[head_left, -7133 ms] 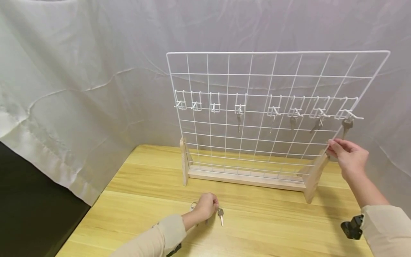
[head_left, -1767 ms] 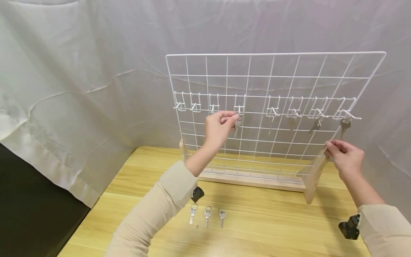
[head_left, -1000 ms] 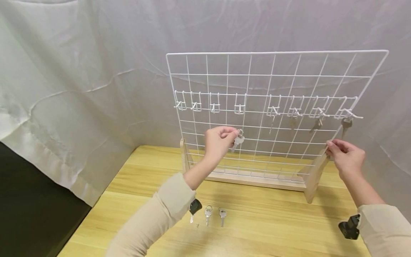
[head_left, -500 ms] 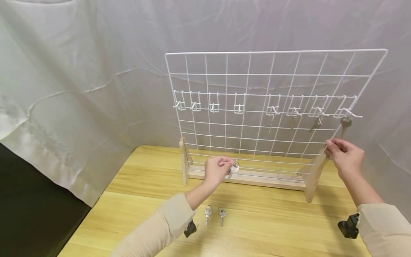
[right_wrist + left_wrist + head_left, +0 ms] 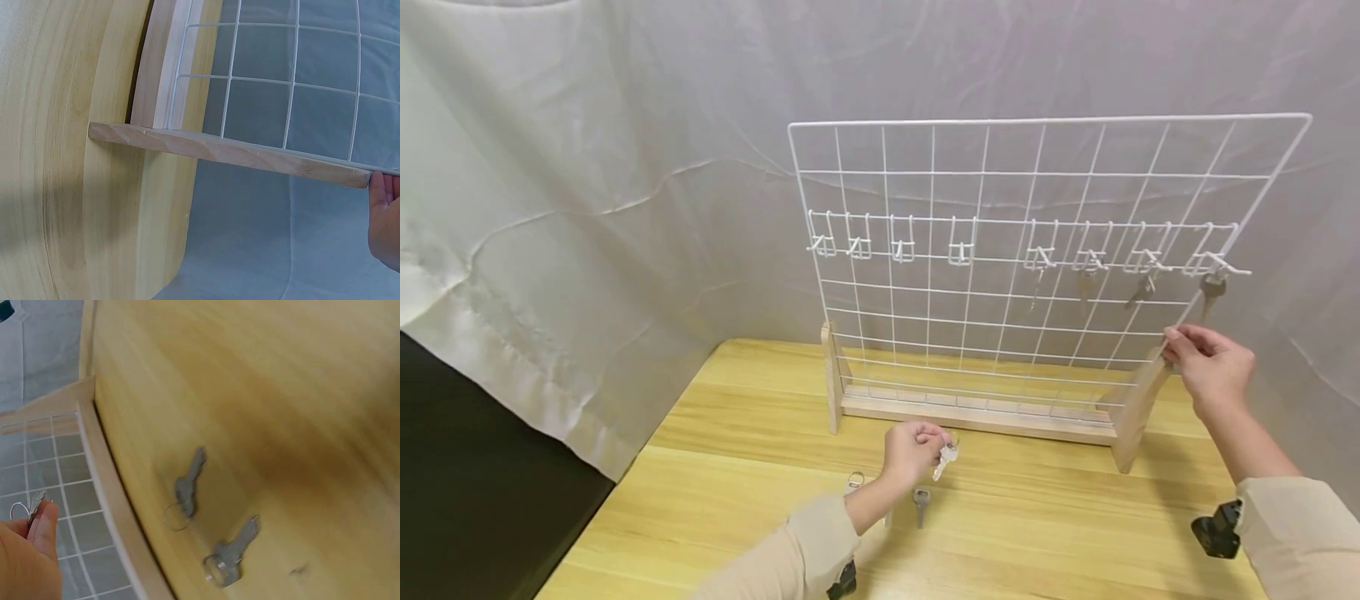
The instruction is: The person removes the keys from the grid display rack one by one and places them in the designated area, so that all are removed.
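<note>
My left hand [image 5: 912, 454] pinches a silver key [image 5: 948, 453] by its ring, low over the table in front of the rack. On the table beneath lie loose keys: one key [image 5: 921, 506] below the held one, one with a ring [image 5: 854, 482] partly behind the wrist, and another mostly hidden by the forearm. The left wrist view shows two keys [image 5: 189, 487] on the wood. At the white wire grid rack [image 5: 970, 173], my right hand [image 5: 1213, 367] grips the right edge of the frame, just above the wooden foot.
A row of white hooks [image 5: 960, 252] crosses the grid. Keys [image 5: 1212, 286] hang from the four right-hand hooks, and the four left-hand hooks are bare. A tiny fragment [image 5: 300, 570] lies near the loose keys. Grey cloth [image 5: 700, 83] surrounds the wooden table [image 5: 1060, 517].
Left hand took the key off the fourth hook from the left and lowered it toward the table. Earlier, that hand was down beside the loose keys. Right hand stays on the frame.
</note>
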Motion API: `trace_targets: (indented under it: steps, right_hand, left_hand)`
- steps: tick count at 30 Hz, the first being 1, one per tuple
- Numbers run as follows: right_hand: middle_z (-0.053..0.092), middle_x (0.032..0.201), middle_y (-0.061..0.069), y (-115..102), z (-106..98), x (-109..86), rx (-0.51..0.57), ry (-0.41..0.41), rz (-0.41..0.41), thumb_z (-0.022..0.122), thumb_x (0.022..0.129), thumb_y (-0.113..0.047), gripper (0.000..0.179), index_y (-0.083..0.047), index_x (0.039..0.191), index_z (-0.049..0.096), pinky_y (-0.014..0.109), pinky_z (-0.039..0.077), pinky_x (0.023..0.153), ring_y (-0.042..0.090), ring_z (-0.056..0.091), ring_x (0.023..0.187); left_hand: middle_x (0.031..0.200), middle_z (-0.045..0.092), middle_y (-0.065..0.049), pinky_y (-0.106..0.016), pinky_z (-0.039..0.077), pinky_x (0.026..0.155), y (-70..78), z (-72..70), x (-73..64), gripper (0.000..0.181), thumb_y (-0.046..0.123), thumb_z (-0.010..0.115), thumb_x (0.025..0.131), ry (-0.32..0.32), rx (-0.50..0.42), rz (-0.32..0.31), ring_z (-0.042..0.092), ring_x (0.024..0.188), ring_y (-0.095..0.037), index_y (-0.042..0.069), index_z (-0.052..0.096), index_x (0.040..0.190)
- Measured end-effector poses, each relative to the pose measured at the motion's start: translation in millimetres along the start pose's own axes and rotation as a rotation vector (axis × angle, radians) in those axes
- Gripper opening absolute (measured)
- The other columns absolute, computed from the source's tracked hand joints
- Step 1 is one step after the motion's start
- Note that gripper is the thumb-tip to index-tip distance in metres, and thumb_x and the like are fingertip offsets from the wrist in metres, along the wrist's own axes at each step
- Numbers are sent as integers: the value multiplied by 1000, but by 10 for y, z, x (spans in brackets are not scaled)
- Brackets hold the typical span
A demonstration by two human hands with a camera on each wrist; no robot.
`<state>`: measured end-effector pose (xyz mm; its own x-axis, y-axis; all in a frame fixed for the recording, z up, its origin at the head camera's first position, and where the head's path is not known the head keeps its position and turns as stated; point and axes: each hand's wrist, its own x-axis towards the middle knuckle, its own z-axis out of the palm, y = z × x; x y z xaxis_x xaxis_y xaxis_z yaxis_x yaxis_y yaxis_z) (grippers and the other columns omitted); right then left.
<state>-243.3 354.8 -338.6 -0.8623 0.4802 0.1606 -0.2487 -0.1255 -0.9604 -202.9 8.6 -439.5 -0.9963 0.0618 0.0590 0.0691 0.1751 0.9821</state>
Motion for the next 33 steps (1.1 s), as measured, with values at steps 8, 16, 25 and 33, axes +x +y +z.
trace_targets:
  steps: [8, 16, 25, 33]
  right_hand:
    - [67, 60, -12, -2, -8, 3, 16, 3, 6, 64, 83, -1, 23, -19, 68, 69, 10, 51, 53, -1, 64, 53]
    - [67, 59, -12, 0, -10, 14, 9, 10, 8, 65, 82, -3, 22, -20, 68, 68, 10, 51, 53, -1, 63, 53]
    - [67, 59, -12, 9, 0, 17, 18, 12, -4, 64, 83, -2, 23, -19, 67, 68, 10, 51, 53, -1, 63, 53]
    - [67, 59, -12, 6, 13, 4, 12, 24, 2, 64, 83, -1, 24, -19, 67, 68, 10, 51, 53, -1, 63, 52]
  left_hand:
    - [73, 71, -15, -23, 56, 55, -220, 55, -110, 8, 4, 69, 79, 7, 2, 23, 67, 58, -14, -4, 69, 80]
    - [68, 70, -11, -14, 49, 45, -453, 126, -177, 5, 3, 70, 78, -2, 66, 3, 58, 48, -4, -2, 70, 76]
    - [66, 69, -10, -11, 47, 46, -533, 216, -244, 5, -2, 69, 77, -13, 140, 11, 60, 52, -6, -1, 69, 72]
    - [64, 68, -7, -9, 42, 42, -537, 248, -278, 7, 0, 70, 77, -19, 238, 62, 51, 49, 2, 0, 69, 70]
